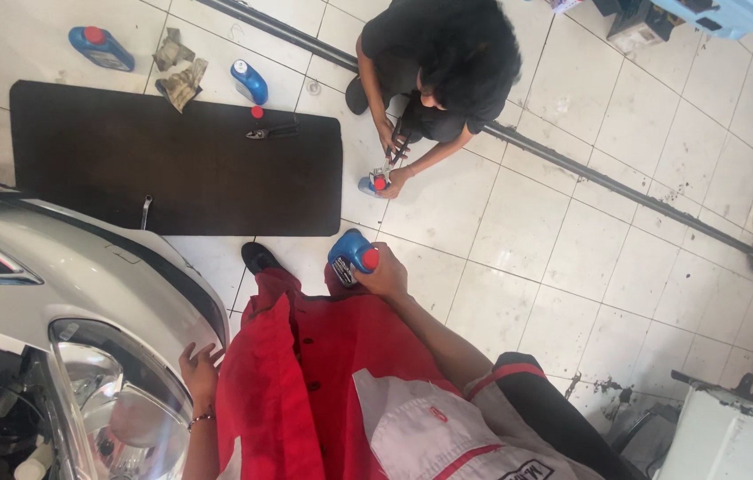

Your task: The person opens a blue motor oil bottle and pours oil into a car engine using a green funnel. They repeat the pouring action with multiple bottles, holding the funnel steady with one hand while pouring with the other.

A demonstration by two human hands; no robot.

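The right hand [382, 276] has its grip closed around a blue bottle [351, 253] above the tiled floor [501, 293]; the left hand [200, 373], fingers loosely spread, rests on the white car [83, 276].

Right hand [382, 276] grips blue bottle [351, 254]; left hand [199, 371] touches headlight [114, 400].

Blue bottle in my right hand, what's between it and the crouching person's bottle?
Only bare white floor tiles, in the head view, between the blue bottle in the right hand and the crouching person's bottle.
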